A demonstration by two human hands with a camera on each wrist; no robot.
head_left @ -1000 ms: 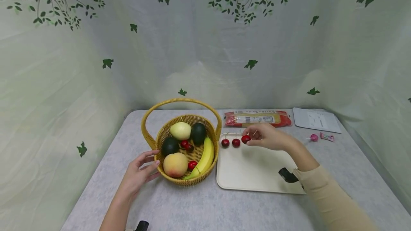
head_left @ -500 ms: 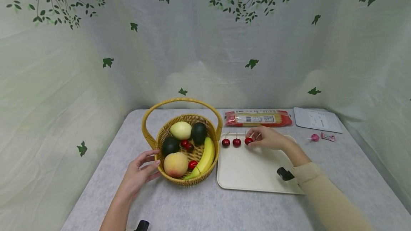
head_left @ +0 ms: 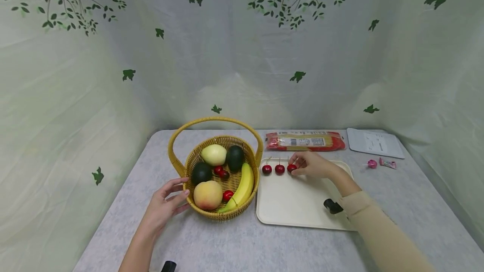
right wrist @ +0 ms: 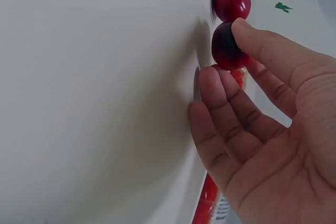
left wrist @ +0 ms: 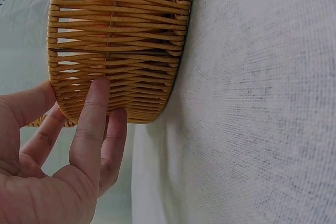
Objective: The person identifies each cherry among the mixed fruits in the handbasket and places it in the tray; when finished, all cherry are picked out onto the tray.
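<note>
Near the far edge of a cream tray (head_left: 298, 205), my right hand (head_left: 311, 166) pinches a dark red cherry (right wrist: 226, 48) between thumb and fingers. It is low over the tray, in line with two stemmed cherries (head_left: 280, 169) lying to its left. My left hand (head_left: 166, 202) rests its extended fingers against the outer side of a yellow wicker basket (left wrist: 121, 40), thumb at the rim. In the basket are a peach (head_left: 208, 195), a banana (head_left: 243, 186), two dark green fruits (head_left: 235, 158), a pale yellow fruit (head_left: 214, 155) and several cherries (head_left: 227, 195).
Behind the tray lies a red and clear noodle-like packet (head_left: 306, 141), with a flat silver-white pouch (head_left: 375, 142) to its right. A pink lollipop (head_left: 372, 163) and a small wrapped candy (head_left: 387, 163) lie right of the tray. The basket's tall handle (head_left: 215, 118) arches up.
My right hand has lowered the cherry slightly and brought it level with the two others, a little to the right. My left hand stays at the basket.
</note>
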